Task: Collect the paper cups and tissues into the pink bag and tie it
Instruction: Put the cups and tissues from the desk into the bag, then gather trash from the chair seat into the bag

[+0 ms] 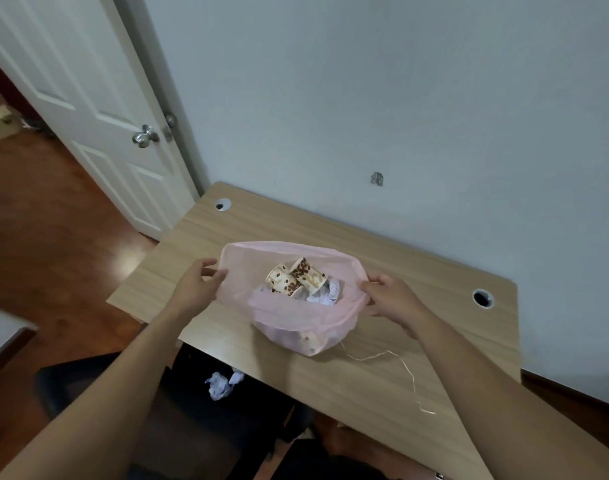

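Now the pink bag (289,306) sits mouth-up on the desk (400,393), stretched wide between the hands; left hand (195,284) pinches one rim, right hand (393,299) the opposite; paper cups (296,275) lie tipped on crumpled tissues (325,296) inside; string (393,362) trails toward the right forearm.

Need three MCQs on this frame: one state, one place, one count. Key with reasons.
1. The mouth of the translucent pink plastic bag is:
A. tied shut
B. held open
C. folded flat

2. Where does the thin beige string lie?
A. on the light wooden desk, beside the bag
B. inside the bag
C. on the floor

3. How many round cable holes show in the desk top?
A. one
B. four
C. two

Key:
1 B: the left hand and right hand grip the rim apart, showing the bean-print paper cups inside.
2 A: it trails across the desk from the bag's base.
3 C: one at the far left corner, one at the right.
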The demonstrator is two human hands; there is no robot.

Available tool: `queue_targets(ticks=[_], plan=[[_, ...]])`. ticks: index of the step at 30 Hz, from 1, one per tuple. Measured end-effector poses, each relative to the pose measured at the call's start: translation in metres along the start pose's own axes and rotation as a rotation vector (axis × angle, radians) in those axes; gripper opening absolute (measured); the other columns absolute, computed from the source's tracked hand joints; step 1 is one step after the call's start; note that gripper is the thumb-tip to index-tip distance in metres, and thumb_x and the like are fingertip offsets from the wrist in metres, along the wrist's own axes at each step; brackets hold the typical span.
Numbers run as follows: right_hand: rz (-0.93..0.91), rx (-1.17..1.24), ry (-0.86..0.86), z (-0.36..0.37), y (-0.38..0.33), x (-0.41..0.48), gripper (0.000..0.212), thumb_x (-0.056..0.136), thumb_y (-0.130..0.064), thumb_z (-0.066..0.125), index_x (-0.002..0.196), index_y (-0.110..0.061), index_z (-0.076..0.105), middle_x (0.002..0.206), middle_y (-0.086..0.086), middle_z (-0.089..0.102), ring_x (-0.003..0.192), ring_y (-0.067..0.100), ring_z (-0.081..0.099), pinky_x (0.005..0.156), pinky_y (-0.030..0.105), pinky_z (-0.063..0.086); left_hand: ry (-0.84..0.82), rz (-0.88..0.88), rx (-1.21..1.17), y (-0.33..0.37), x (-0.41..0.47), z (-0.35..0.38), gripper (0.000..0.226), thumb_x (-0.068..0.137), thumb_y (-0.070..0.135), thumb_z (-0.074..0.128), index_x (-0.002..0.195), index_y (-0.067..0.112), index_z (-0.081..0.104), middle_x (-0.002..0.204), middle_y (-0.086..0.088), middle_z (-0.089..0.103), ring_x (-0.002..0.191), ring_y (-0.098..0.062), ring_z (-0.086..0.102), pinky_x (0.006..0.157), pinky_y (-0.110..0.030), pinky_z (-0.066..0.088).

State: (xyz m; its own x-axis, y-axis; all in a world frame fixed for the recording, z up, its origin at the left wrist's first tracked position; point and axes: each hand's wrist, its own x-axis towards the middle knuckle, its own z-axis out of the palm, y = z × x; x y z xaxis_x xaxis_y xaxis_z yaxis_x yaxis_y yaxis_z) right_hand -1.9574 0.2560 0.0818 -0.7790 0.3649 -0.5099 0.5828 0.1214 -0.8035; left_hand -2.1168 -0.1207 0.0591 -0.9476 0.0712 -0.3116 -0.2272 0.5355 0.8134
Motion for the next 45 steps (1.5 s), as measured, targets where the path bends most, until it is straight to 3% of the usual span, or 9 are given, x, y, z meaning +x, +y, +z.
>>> queue_targets(ticks=[3, 16, 20, 22, 26, 28, 30, 36, 45], plan=[[0.016, 0.034, -0.028, 0.002, 0.007, -0.020, 0.035, 0.106, -0.037, 0.071, 0.135, -0.017, 0.067, 0.114, 0.001, 0.079, 0.092, 0.017, 0.074, 0.082, 0.037, 0.063, -0.015, -0.015, 0.011, -0.013, -0.024, -0.014, 0.055, 0.106, 0.040, 0.068, 0.153, 0.018, 0.051, 0.122, 0.004, 0.066, 0.100, -0.025, 0.074, 0.088, -0.049, 0.065], [0.043, 0.012, -0.200, 0.084, 0.077, -0.125, 0.018, 0.110, -0.035, 0.063, 0.121, -0.021, 0.069, 0.128, 0.003, 0.074, 0.098, 0.018, 0.075, 0.087, 0.039, 0.062, -0.068, 0.113, 0.342, -0.108, -0.181, -0.091, 0.038, 0.110, 0.042, 0.061, 0.144, 0.025, 0.064, 0.133, 0.007, 0.069, 0.116, -0.011, 0.067, 0.099, -0.038, 0.059], [0.049, -0.094, -0.245, 0.134, 0.096, -0.163, 0.021, 0.110, -0.034, 0.064, 0.116, -0.015, 0.072, 0.120, 0.010, 0.076, 0.095, 0.019, 0.074, 0.082, 0.037, 0.061, -0.208, 0.181, 0.536, -0.135, -0.216, -0.110, 0.038, 0.111, 0.038, 0.059, 0.147, 0.027, 0.061, 0.135, 0.009, 0.064, 0.123, -0.010, 0.065, 0.103, -0.032, 0.055], [0.001, -0.177, -0.297, 0.160, 0.098, -0.177, 0.021, 0.108, -0.040, 0.068, 0.108, -0.020, 0.074, 0.112, 0.003, 0.076, 0.096, 0.015, 0.073, 0.089, 0.039, 0.062, -0.318, 0.149, 0.629, -0.145, -0.225, -0.120, 0.042, 0.109, 0.027, 0.059, 0.151, 0.028, 0.057, 0.142, 0.008, 0.061, 0.133, -0.012, 0.062, 0.109, -0.032, 0.053], [-0.125, -0.366, -0.438, 0.210, 0.098, -0.203, 0.055, 0.094, -0.066, 0.076, 0.134, -0.027, 0.074, 0.135, -0.008, 0.072, 0.124, 0.010, 0.069, 0.111, 0.037, 0.055, -0.513, 0.119, 0.890, -0.149, -0.223, -0.135, 0.062, 0.096, 0.023, 0.060, 0.157, 0.032, 0.051, 0.157, 0.007, 0.051, 0.148, -0.019, 0.047, 0.127, -0.043, 0.036], [-0.138, -0.475, -0.506, 0.237, 0.098, -0.214, 0.081, 0.085, -0.079, 0.075, 0.148, -0.030, 0.064, 0.147, -0.009, 0.063, 0.133, 0.013, 0.063, 0.111, 0.033, 0.051, -0.575, 0.169, 1.048, -0.149, -0.218, -0.134, 0.071, 0.091, 0.027, 0.060, 0.160, 0.036, 0.047, 0.165, 0.008, 0.046, 0.156, -0.018, 0.040, 0.134, -0.048, 0.020], [-0.135, -0.591, -0.542, 0.266, 0.097, -0.223, 0.092, 0.083, -0.083, 0.074, 0.158, -0.033, 0.055, 0.154, -0.005, 0.054, 0.138, 0.020, 0.059, 0.108, 0.032, 0.048, -0.584, 0.214, 1.171, -0.152, -0.212, -0.132, 0.074, 0.092, 0.035, 0.061, 0.163, 0.042, 0.041, 0.170, 0.009, 0.041, 0.159, -0.018, 0.035, 0.134, -0.048, 0.018], [-0.159, -0.835, -0.350, 0.336, 0.103, -0.231, 0.075, 0.102, -0.058, 0.065, 0.169, -0.036, 0.039, 0.160, 0.002, 0.054, 0.139, 0.028, 0.060, 0.110, 0.042, 0.053, -0.510, 0.324, 1.295, -0.170, -0.190, -0.141, 0.068, 0.094, 0.047, 0.057, 0.161, 0.045, 0.043, 0.167, 0.009, 0.047, 0.154, -0.018, 0.045, 0.127, -0.044, 0.030], [-0.115, -0.862, -0.343, 0.401, 0.105, -0.257, 0.078, 0.107, -0.060, 0.057, 0.174, -0.035, 0.029, 0.169, 0.003, 0.046, 0.143, 0.032, 0.057, 0.112, 0.042, 0.050, -0.524, 0.477, 1.327, -0.198, -0.182, -0.193, 0.064, 0.093, 0.052, 0.058, 0.156, 0.044, 0.052, 0.158, 0.010, 0.058, 0.143, -0.018, 0.057, 0.120, -0.042, 0.039]])
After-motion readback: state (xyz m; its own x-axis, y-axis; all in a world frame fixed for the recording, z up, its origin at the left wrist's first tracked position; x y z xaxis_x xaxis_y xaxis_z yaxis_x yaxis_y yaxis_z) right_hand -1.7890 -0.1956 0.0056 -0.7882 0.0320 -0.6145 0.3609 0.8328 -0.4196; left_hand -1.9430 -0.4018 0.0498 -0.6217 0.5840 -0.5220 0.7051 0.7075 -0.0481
